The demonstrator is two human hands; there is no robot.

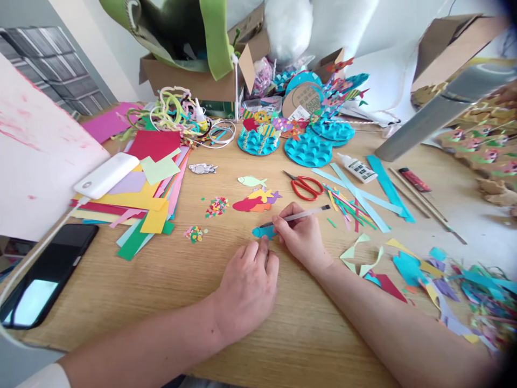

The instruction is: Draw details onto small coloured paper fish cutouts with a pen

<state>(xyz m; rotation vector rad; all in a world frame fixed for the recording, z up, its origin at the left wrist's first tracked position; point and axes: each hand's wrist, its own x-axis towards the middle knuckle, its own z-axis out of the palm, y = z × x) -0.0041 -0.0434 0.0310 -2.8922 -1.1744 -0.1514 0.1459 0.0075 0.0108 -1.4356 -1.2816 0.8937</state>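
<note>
My right hand (301, 234) is closed around a thin pen (297, 216) in a writing grip, its tip down on a small blue paper fish (264, 231) that lies flat on the wooden counter (169, 302) just in front of me. My left hand (248, 285) holds nothing; its fingers are loosely curled and the fingertips press on the near edge of the fish, pinning the light cut-out so that it cannot slide under the pen. Just beyond lie a little heap of finished paper fish (256, 202) in red, yellow and purple and a pale green fish (251, 181), set apart from the one I am marking. The red-handled scissors (306, 186) and the glue bottle (357, 167) sit to the right, within easy reach; the bottle's label has print, but it is too small to read. To my left are a fan of coloured paper sheets (141, 207) with a white power bank (105, 175) resting on top, and a dark phone (44, 280) near the counter's edge. Offcuts (444, 280) lie scattered on the right, away from my working spot.
</note>
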